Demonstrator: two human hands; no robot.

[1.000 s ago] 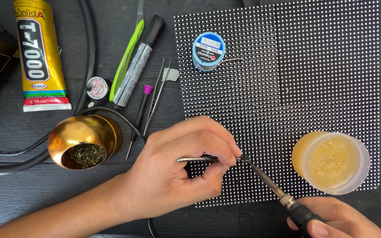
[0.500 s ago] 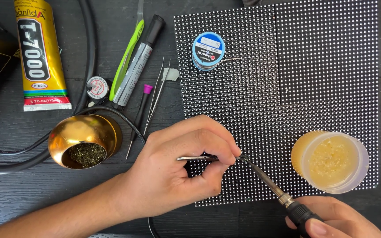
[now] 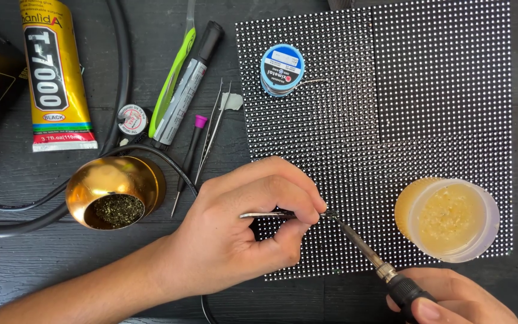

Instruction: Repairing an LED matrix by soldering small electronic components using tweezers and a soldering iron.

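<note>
1. The left hand [image 3: 235,234] pinches slim steel tweezers [image 3: 271,214], grip clamped near their middle, tips on the black dotted LED panel [image 3: 439,90].
2. The right hand [image 3: 451,300], at five o'clock, is closed around a black-handled soldering iron [image 3: 361,246], tip meeting the tweezers.
3. The tweezers look light, springy and slippery; the panel seems stiff and fragile.
4. A translucent flux tub [image 3: 451,219] sits at three o'clock.

Looked like an electronics repair bench, small workshop kind of setup. A dark wood-grain table [image 3: 25,264] was covered in soldering gear: a black LED dot-matrix panel [image 3: 439,90] at 1 o'clock, a solder spool [image 3: 282,69] sitting on it at 12, an open tub of yellowish flux [image 3: 448,219] at 3, a brass tip-cleaner pot [image 3: 115,192] at 9, a glue tube [image 3: 52,75] at 10, and a soldering iron [image 3: 364,249] touching the panel.
</note>
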